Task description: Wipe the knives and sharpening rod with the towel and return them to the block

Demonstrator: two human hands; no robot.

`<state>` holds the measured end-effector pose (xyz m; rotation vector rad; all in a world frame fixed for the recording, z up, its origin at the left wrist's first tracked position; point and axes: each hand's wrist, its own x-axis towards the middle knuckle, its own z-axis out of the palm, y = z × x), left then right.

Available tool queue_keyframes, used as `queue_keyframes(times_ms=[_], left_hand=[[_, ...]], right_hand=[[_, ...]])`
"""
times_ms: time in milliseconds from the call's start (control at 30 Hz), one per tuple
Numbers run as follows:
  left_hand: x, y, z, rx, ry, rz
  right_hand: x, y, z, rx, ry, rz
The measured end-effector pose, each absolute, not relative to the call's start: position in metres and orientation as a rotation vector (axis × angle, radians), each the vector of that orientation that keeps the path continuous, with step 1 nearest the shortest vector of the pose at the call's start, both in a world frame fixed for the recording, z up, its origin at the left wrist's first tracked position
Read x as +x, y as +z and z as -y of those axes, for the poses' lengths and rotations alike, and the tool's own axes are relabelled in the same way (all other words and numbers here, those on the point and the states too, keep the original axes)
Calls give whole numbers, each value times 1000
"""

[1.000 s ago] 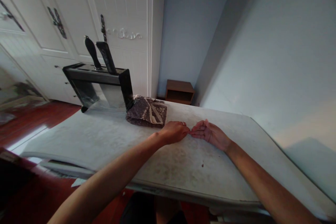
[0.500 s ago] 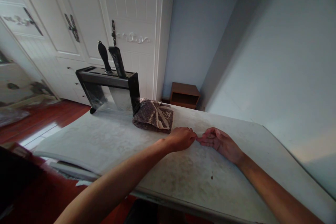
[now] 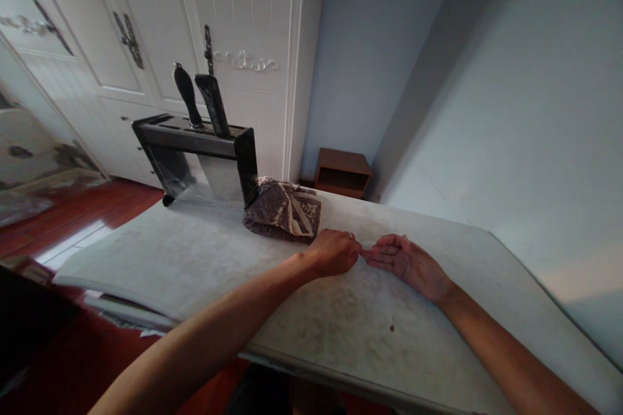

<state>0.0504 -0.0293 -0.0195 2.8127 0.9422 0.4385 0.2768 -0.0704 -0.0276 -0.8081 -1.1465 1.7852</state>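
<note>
My left hand [image 3: 337,251] is closed, knuckles up, just above the white tabletop [image 3: 195,253], with a ring on one finger. Its fingertips meet the tip of a finger of my right hand [image 3: 406,266]; whatever lies in the pinch is hidden. Palm turned up, my right hand is open with its fingers stretched toward the left. A folded brown patterned towel [image 3: 282,211] lies just beyond my left hand. Against the towel's left side stands a black knife block [image 3: 195,142] with clear sides, holding a cleaver [image 3: 213,104] and another black-handled tool [image 3: 186,94].
A white wardrobe [image 3: 243,6] rises behind the table. A small brown cabinet [image 3: 343,168] stands in the far corner, and a pale wall [image 3: 535,110] runs along the right. One dark speck [image 3: 392,328] marks the tabletop near the front.
The view has shifted slightly. Both hands stay together in almost the same place, and the right fingers look a little straighter. The towel and knife block have not moved on the table.
</note>
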Motion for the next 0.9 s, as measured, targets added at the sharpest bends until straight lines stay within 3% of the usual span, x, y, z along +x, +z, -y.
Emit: queue_keyframes(times_ms=[600,900], left_hand=[[53,-18,24,2730,482,-1212],[53,-27,24,2555,670,-1022]], right_hand=[[281,-20,67,-829,1867,1077],[282,-22,66,-829,1846,1127]])
